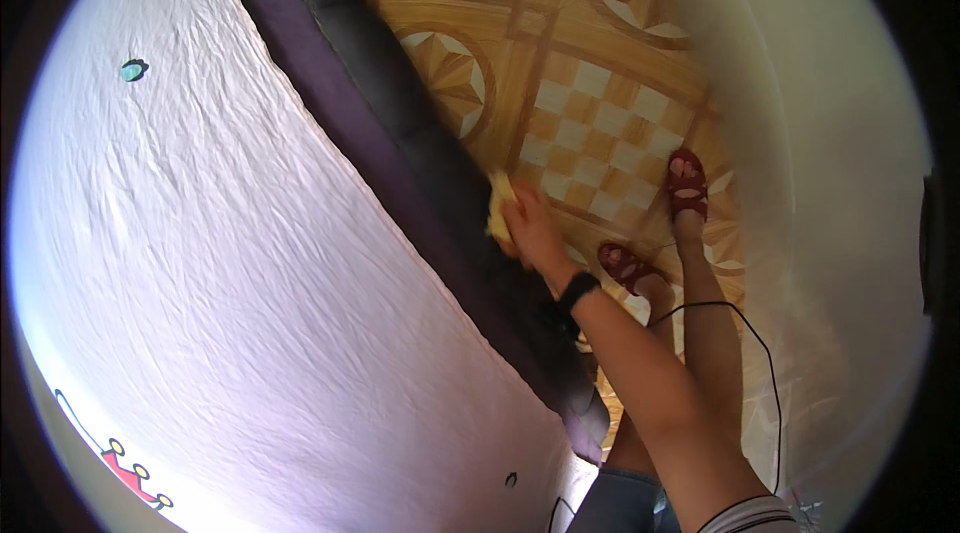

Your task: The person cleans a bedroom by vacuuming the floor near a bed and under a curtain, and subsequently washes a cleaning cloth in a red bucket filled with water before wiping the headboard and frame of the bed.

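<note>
My right hand (530, 223), with a black band at its wrist, reaches forward from the lower right with its fingers wrapped round a yellow cloth (500, 203). The cloth is against or just beside the dark, padded edge (350, 83) that runs diagonally along a wide surface covered in wrinkled white fabric (250, 253). The hand and cloth are slightly blurred. My left hand is not in view.
My red sandals (688, 188) stand on the patterned floor (610, 133). A black cord (770, 363) loops past my legs. A pale surface (840, 233) runs along the right. A small teal object (133, 70) and a crown graphic (130, 473) show on the left.
</note>
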Tool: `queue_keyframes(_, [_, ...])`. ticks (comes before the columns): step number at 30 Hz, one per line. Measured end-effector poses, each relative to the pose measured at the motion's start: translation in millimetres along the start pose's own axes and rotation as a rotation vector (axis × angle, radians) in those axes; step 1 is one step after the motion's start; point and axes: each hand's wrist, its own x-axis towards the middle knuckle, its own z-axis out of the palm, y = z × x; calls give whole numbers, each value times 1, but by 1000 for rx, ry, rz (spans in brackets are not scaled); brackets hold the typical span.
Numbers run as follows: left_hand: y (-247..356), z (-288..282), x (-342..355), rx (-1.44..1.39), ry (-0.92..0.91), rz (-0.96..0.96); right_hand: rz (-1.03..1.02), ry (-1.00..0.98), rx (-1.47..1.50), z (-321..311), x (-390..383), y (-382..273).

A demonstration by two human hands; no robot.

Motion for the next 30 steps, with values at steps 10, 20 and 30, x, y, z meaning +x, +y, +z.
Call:
queue_keyframes(10, [4, 3, 6, 5, 34, 44, -283, -121, -157, 38, 50, -56])
queue_keyframes(20, [3, 5, 9, 9, 44, 52, -55, -206, 131, 1, 29, -37])
queue_keyframes(30, [6, 10, 25, 35, 31, 57, -22, 183, -298, 67, 78, -38])
